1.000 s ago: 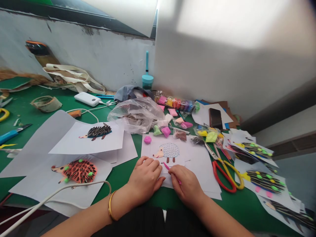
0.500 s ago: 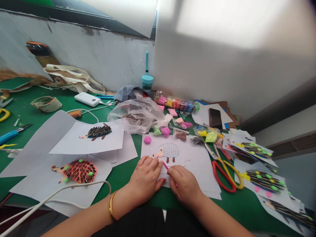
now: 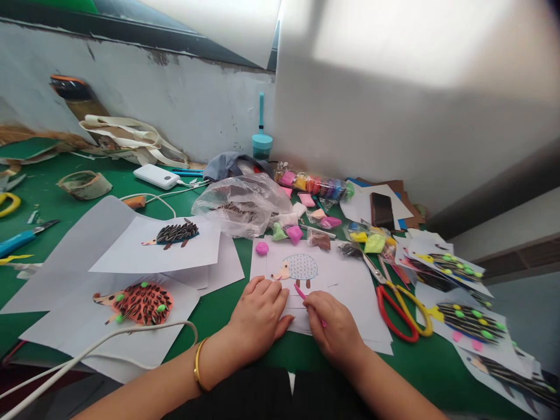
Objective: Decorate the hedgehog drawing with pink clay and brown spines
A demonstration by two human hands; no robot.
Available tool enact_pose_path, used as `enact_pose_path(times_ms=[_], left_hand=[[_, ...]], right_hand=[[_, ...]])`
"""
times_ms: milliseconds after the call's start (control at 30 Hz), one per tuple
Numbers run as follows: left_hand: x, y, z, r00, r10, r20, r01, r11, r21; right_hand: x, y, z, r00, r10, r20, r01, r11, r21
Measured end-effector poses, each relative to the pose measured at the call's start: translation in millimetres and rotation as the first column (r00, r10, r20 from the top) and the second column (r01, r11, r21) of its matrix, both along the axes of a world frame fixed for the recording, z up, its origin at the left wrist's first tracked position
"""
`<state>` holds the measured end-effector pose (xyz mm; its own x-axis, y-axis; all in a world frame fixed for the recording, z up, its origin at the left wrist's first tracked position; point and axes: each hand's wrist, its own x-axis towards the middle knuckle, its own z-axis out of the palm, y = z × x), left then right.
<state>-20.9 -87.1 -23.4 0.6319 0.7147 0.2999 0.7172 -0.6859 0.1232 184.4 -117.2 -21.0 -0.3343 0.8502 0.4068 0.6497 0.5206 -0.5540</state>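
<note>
In front of me lies a white sheet (image 3: 350, 291) with a hedgehog picture (image 3: 301, 267) on it, with a blue-patterned body, a peach face and brown legs. My left hand (image 3: 261, 309) rests flat on the sheet's near left part, its fingers just below the hedgehog's face and its thumb apart. A thin pink clay modelling tool (image 3: 300, 291) is gripped in my right hand (image 3: 332, 324), its tip pointing up and left just below the legs. A pink lump of clay (image 3: 262, 248) sits at the sheet's upper left.
Red-and-yellow scissors (image 3: 402, 309) lie right of the sheet. Behind are bagged clay pieces (image 3: 295, 234) and a plastic bag of seeds (image 3: 240, 204). Finished hedgehog pictures lie left (image 3: 144, 303) and right (image 3: 470, 321). A white cable (image 3: 131, 329) crosses the left papers.
My right hand has drawn back to the right with the modelling tool, whose tip has left the fingers of my left hand. My left hand stays in place.
</note>
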Motion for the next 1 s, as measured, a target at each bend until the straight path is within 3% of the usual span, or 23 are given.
enact_pose_path(times_ms=[167, 400, 767, 1000], left_hand=[[0, 0, -0.2, 1.0, 0.007, 0.001, -0.007, 1.0, 0.005], [4, 1, 3.0, 1.0, 0.014, -0.011, -0.014, 1.0, 0.027], [12, 2, 11.1, 0.999, 0.04, -0.025, -0.038, 0.998, 0.058], [14, 6, 15.0, 0.998, 0.037, -0.052, -0.036, 0.999, 0.028]], right_hand=[[17, -2, 1.9, 0.978, -0.106, -0.181, 0.081, 0.987, -0.139], [30, -8, -2.3, 0.937, -0.252, -0.241, 0.167, 0.931, -0.324], [28, -8, -3.5, 0.959, -0.231, -0.167, 0.195, 0.958, -0.21], [27, -7, -1.9, 0.964, -0.225, -0.141, 0.193, 0.959, -0.209]])
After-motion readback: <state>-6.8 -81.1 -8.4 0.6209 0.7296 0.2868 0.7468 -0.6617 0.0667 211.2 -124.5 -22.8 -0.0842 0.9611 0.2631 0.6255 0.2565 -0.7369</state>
